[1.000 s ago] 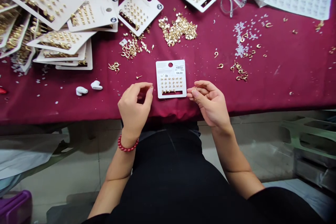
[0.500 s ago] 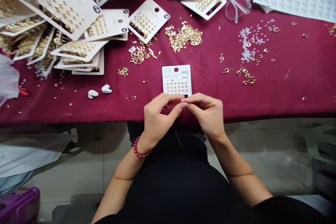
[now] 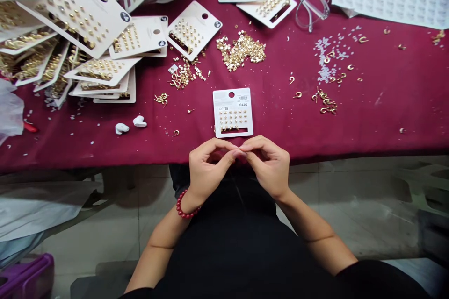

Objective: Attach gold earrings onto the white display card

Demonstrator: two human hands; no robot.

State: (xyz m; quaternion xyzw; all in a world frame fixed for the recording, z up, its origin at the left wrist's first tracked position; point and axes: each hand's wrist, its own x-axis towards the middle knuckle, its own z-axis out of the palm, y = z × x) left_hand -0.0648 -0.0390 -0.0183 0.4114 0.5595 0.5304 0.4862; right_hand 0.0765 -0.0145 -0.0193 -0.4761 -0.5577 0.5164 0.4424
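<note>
White earring card [image 3: 233, 112] lies just beyond both hands. Left hand [image 3: 208, 168] and right hand [image 3: 268, 166] meet in a pinch; anything held is hidden.

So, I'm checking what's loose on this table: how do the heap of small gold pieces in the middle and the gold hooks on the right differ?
The heap of small gold pieces sits in one dense clump; the gold hooks lie loosely scattered, some linked. Heap pieces look smaller than the hooks, and their shapes are hard to tell, while the hooks are clearly curved. Both are gold-coloured and lie on the maroon cloth.
</note>
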